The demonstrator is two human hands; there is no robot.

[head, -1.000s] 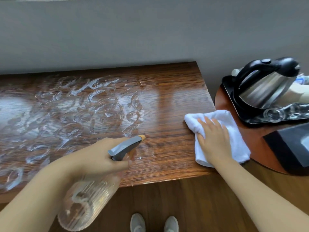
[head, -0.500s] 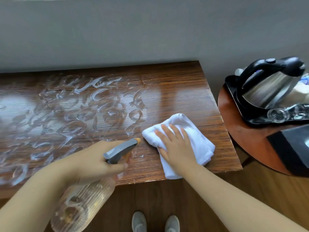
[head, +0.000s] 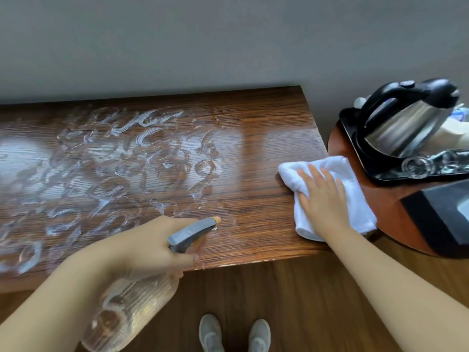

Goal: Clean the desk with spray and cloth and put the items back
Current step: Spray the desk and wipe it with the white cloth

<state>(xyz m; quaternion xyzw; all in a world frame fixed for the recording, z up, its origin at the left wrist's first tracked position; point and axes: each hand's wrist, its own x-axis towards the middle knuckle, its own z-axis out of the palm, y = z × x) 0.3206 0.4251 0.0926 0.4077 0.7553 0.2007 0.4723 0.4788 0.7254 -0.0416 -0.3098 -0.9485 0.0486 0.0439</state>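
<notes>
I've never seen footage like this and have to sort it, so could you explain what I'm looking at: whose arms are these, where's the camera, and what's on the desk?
There is no machine here. The picture comes from a camera worn on a person's head, looking down, so the arms are the wearer's own and their shoes show at the bottom. The left hand holds a clear spray bottle by its grey trigger top. The right hand presses flat on a white cloth at the right end of the wooden desk. Whitish smears cover the desk's left part. Beside it, a round table carries a black tray with a steel kettle and glasses.
</notes>
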